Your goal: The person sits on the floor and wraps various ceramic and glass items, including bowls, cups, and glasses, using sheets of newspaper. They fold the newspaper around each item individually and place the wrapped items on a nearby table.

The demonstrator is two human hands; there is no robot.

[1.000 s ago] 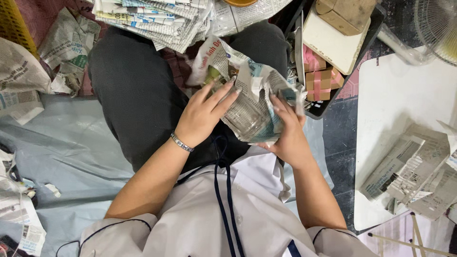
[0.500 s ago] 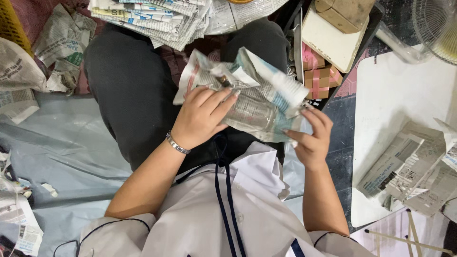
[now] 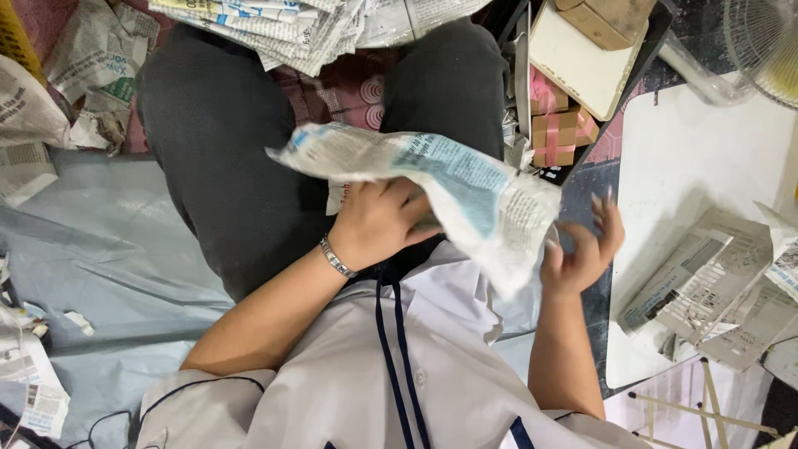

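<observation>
Seated wrapping work, viewed from above, left to right. Crumpled newspaper (image 3: 50, 91) lies at the far-left edge of the grey floor sheet (image 3: 91, 249); a stack of folded newspapers (image 3: 274, 25) sits beyond the knees. Over the lap, the left hand (image 3: 378, 224), wearing a metal bracelet (image 3: 337, 258), is closed under a newspaper-wrapped bundle (image 3: 449, 187); what the paper encloses cannot be told. The right hand (image 3: 582, 249) hangs just beside the bundle's right end, fingers spread, holding nothing. Judged from this, a good wrap calls for keeping the bundle steady in the left hand while drawing the loose right flap snug. Pink gift boxes (image 3: 557, 125) lie beyond, and wrapped parcels (image 3: 715, 283) rest at the white tabletop's (image 3: 698, 158) right edge.
</observation>
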